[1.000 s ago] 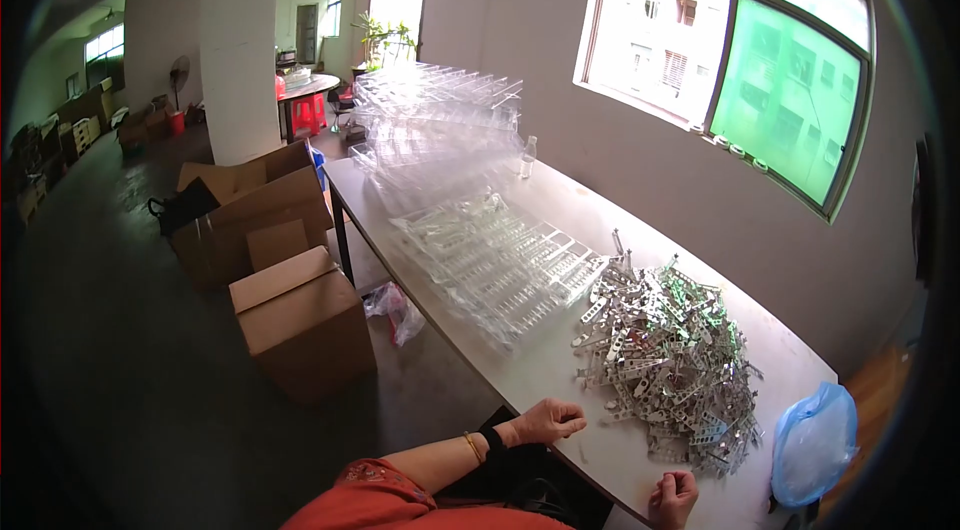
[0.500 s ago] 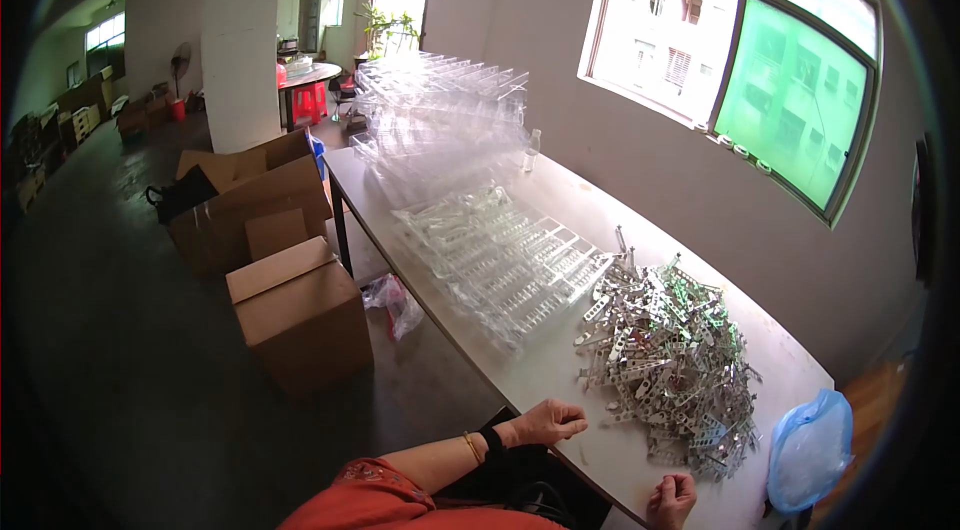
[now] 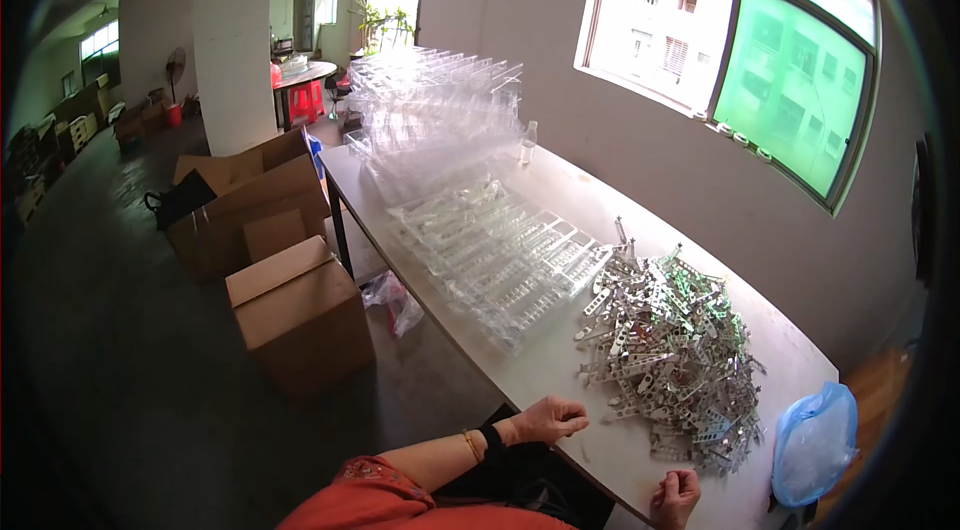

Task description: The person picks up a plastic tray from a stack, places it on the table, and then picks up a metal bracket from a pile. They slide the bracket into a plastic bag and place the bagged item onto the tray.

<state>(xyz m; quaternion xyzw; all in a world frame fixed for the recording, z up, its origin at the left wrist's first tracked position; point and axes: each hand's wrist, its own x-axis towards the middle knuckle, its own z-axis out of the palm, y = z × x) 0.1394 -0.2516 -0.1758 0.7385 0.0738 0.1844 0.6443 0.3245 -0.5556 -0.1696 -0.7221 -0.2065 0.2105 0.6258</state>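
My left hand [image 3: 551, 420] rests at the near edge of the white table [image 3: 600, 465], its fingers curled closed and nothing showing in them. Farther right, also by the edge, my right hand [image 3: 677, 498] is closed in a loose fist with nothing visible in it. Just beyond both hands lies a heap of small perforated metal brackets [image 3: 675, 360]; neither hand touches it. Past the heap, to the left, clear plastic trays [image 3: 500, 265] with rows of slots lie flat on the table.
A tall stack of clear trays [image 3: 435, 105] stands at the far end beside a clear bottle [image 3: 529, 143]. A blue plastic bag [image 3: 815, 445] sits at the right edge. Cardboard boxes [image 3: 300, 315] stand on the floor to the left. A wall with a window [image 3: 735, 50] runs behind the table.
The camera view has shifted very slightly. Both hands keep the same closed pose at the table edge, and the brackets and trays look unmoved.
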